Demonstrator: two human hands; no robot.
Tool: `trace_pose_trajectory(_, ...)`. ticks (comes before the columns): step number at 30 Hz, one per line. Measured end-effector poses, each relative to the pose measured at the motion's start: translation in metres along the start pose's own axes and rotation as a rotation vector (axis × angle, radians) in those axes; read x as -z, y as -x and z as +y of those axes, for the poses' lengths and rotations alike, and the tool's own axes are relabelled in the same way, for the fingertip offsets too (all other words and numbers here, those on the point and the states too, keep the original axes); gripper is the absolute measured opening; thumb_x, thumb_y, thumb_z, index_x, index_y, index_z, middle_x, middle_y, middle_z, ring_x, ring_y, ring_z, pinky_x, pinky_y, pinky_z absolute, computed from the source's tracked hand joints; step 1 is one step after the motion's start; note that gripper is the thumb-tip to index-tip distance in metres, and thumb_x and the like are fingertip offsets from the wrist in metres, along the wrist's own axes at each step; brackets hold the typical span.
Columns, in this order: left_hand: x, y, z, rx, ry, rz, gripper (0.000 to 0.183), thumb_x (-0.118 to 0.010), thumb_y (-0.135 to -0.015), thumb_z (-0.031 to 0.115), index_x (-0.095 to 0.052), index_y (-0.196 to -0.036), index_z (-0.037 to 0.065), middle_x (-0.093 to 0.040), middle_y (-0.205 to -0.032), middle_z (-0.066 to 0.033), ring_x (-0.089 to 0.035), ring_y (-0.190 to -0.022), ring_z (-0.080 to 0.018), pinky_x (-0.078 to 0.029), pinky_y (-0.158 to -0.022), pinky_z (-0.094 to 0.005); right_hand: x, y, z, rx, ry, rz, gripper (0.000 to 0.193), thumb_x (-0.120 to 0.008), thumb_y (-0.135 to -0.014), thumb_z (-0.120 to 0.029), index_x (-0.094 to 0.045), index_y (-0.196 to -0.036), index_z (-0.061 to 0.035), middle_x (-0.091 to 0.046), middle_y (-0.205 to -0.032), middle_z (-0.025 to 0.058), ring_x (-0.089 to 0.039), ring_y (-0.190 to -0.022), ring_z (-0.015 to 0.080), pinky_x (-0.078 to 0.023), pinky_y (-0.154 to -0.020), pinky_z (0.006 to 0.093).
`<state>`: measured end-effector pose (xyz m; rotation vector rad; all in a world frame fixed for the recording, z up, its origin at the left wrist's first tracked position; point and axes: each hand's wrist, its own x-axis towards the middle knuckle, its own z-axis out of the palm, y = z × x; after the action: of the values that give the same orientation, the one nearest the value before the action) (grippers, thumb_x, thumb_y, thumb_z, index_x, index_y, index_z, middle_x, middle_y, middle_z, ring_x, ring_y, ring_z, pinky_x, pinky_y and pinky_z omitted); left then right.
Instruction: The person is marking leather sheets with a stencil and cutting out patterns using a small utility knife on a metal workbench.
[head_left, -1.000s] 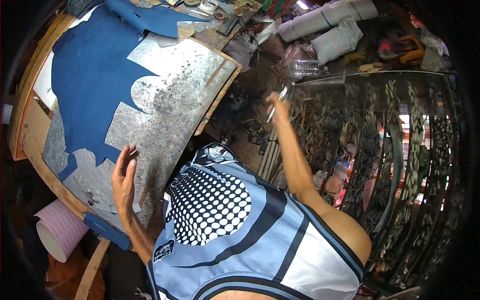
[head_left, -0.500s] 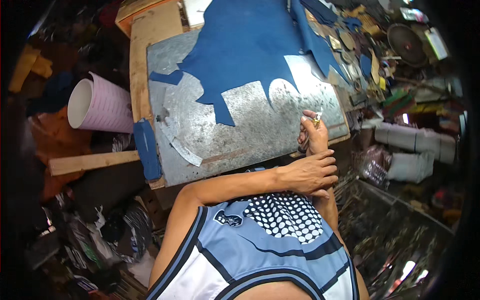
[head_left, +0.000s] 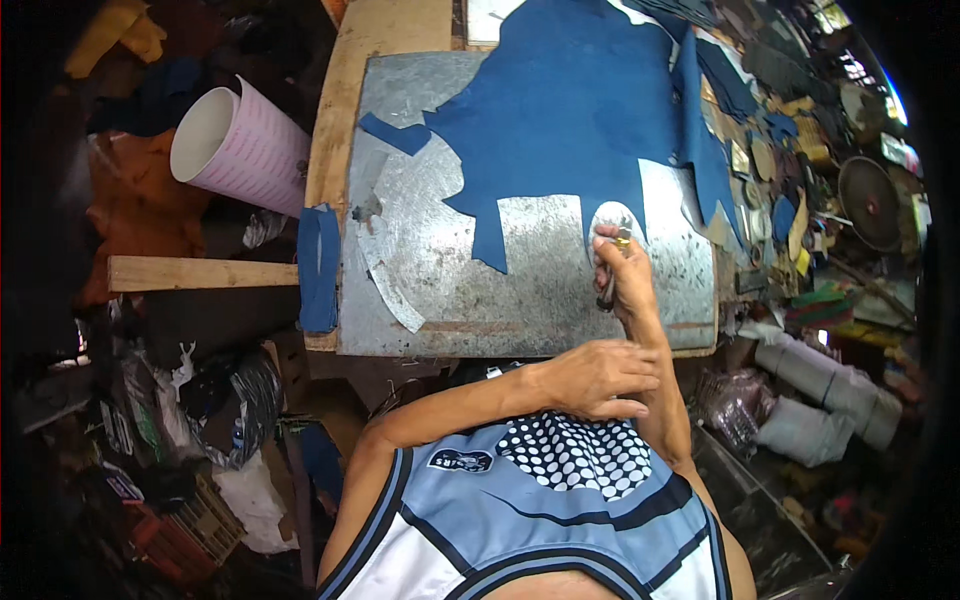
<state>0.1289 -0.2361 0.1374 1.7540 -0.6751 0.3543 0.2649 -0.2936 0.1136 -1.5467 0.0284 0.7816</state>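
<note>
A large blue leather sheet (head_left: 570, 110), with cut-out notches along its near edge, lies on a grey metal plate (head_left: 440, 290). In my closed right hand (head_left: 625, 272) is a knife (head_left: 606, 294) with a dark handle and a brass-coloured collar; its tip is hard to make out. That hand is over the plate, just in front of a rounded notch in the leather. My left hand (head_left: 600, 378) lies across my right forearm, palm down, its fingers stretched out and holding nothing. A narrow blue tab (head_left: 395, 133) sticks out at the sheet's left side.
A curved pale strip (head_left: 392, 290) lies on the plate's left part. Blue scrap (head_left: 318, 270) hangs over the table's left edge, beside a pink-and-white roll (head_left: 240, 150) and a wooden bar (head_left: 205, 274). Tools and scraps crowd the right; wrapped rolls (head_left: 830, 385) lie lower right.
My right hand has moved with the knife from the plate's right side to the rounded notch. My left hand has loosened from around my right wrist and lies farther down the forearm. The view has shifted.
</note>
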Motion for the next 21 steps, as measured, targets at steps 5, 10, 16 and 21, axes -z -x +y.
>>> trace_pose_trajectory(5, 0.115, 0.056, -0.089, 0.393, -1.038, 0.127, 0.019, -0.070, -0.081, 0.020, -0.069, -0.091, 0.004, -0.068, -0.097, -0.0132, -0.064, -0.093, -0.0304, -0.052, -0.078, -0.0437, 0.053, -0.012, -0.021, 0.038, -0.075, 0.092, 0.034, -0.067, -0.090, -0.020, -0.058, -0.118, -0.0034, -0.054, -0.073, 0.0004, -0.047, -0.048, 0.0077, -0.040, -0.043, 0.0229)
trace_pose_trajectory(10, 0.237, 0.115, -0.197, 0.820, -1.363, 0.609, 0.032, -0.068, -0.085, 0.032, -0.071, -0.105, 0.007, -0.065, -0.105, -0.0177, -0.058, -0.097, -0.0378, -0.046, -0.085, -0.0497, 0.106, -0.012, 0.001, 0.013, -0.083, 0.132, 0.031, -0.066, -0.092, -0.020, -0.058, -0.117, -0.0036, -0.054, -0.072, 0.0003, -0.047, -0.047, 0.0072, -0.040, -0.042, 0.0219)
trace_pose_trajectory(16, 0.280, 0.130, -0.200, 0.825, -1.399, 0.251, 0.024, -0.064, -0.088, 0.028, -0.070, -0.096, 0.006, -0.066, -0.102, -0.0133, -0.061, -0.094, -0.0329, -0.047, -0.078, -0.0475, 0.138, 0.001, 0.022, -0.046, -0.101, 0.247, 0.029, -0.064, -0.094, -0.024, -0.059, -0.117, -0.0077, -0.051, -0.073, -0.0024, -0.046, -0.049, 0.0077, -0.039, -0.044, 0.0245)
trace_pose_trajectory(21, 0.277, 0.154, -0.096, 0.588, -1.343, 0.107, 0.010, -0.060, -0.085, 0.016, -0.062, -0.082, 0.007, -0.064, -0.087, -0.0095, -0.061, -0.079, -0.0296, -0.048, -0.069, -0.0432, 0.168, 0.004, 0.032, -0.012, -0.178, 0.294, 0.028, -0.065, -0.094, -0.021, -0.059, -0.116, -0.0071, -0.052, -0.072, -0.0023, -0.047, -0.048, 0.0072, -0.038, -0.043, 0.0237)
